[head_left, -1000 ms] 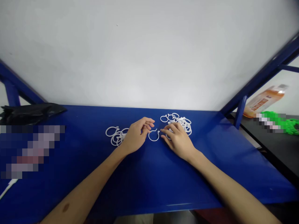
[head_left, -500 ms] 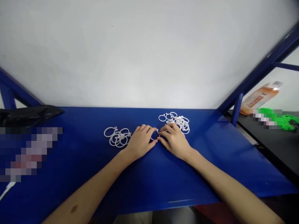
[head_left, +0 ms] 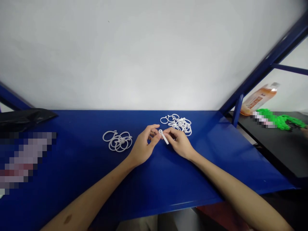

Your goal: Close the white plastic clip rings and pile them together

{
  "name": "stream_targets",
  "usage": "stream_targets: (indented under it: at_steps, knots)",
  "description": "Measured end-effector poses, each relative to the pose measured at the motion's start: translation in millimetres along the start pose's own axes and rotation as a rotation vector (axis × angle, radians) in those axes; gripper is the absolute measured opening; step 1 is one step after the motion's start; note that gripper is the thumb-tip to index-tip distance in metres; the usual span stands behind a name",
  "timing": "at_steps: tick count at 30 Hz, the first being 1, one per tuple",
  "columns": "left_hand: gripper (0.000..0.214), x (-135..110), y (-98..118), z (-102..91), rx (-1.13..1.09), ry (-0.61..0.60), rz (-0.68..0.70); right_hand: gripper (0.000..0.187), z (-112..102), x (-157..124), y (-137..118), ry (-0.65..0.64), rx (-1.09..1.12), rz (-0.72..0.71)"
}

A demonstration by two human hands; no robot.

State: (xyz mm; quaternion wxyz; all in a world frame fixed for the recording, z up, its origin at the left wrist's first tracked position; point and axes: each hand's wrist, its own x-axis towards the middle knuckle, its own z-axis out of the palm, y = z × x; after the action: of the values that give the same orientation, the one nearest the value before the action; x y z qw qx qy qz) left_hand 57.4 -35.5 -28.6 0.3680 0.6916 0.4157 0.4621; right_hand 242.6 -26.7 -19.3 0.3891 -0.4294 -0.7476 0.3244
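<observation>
Both hands meet over the middle of the blue table (head_left: 168,179). My left hand (head_left: 143,146) and my right hand (head_left: 179,141) pinch one white plastic ring (head_left: 163,136) between their fingertips, lifted a little and seen almost edge-on. A small pile of white rings (head_left: 117,140) lies just left of my left hand. A larger heap of white rings (head_left: 179,123) lies just beyond my right hand.
A black bag (head_left: 21,117) lies at the table's far left. A white wall (head_left: 144,54) stands right behind the table. A blue frame post (head_left: 262,67) rises at the right, with an orange bottle (head_left: 258,98) and green parts (head_left: 281,121) on a dark surface beyond.
One ring lay flat between my hands; both hands closed on it, lifted it off the table and turned it on edge. The view shifted slightly right.
</observation>
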Motion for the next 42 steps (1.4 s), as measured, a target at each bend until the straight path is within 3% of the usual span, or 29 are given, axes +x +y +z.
stream_targets:
  at_steps: [4,10,13,17,22,27,34,39,42]
  knots:
    - [0.018,4.1,-2.3,-1.6,0.036,-0.032,-0.031,0.028,-0.4,-1.0,-0.6,-0.036,-0.013,-0.042]
    - [0.010,8.0,-1.1,-8.7,0.147,0.053,-0.056,0.036,-6.2,2.1,5.4,0.064,-0.051,0.013]
    - [0.009,8.5,1.6,-11.3,0.205,0.071,-0.032,0.027,-7.9,1.4,5.3,0.060,-0.060,-0.065]
    - [0.011,7.9,6.1,-13.2,0.137,0.111,-0.023,0.025,-5.7,-2.0,2.7,0.091,-0.122,-0.165]
    - [0.009,7.8,8.9,-17.4,0.077,0.090,-0.015,0.020,-0.9,-4.4,-0.4,0.052,0.038,-0.115]
    - [0.015,8.1,8.0,-17.9,-0.005,0.022,-0.028,0.018,-1.8,-2.6,-4.4,0.119,0.007,-0.091]
    - [0.004,8.0,8.3,-16.9,0.073,0.040,-0.080,0.021,-6.3,-3.6,-9.3,-0.075,-0.019,-0.106]
    - [0.009,5.0,9.6,-17.5,0.104,0.013,-0.046,0.016,-8.6,-6.2,-17.0,-0.134,-0.046,-0.220]
    - [0.011,4.4,8.3,-15.6,0.266,0.001,0.029,0.017,-10.0,-5.5,-15.6,-0.126,-0.093,-0.284]
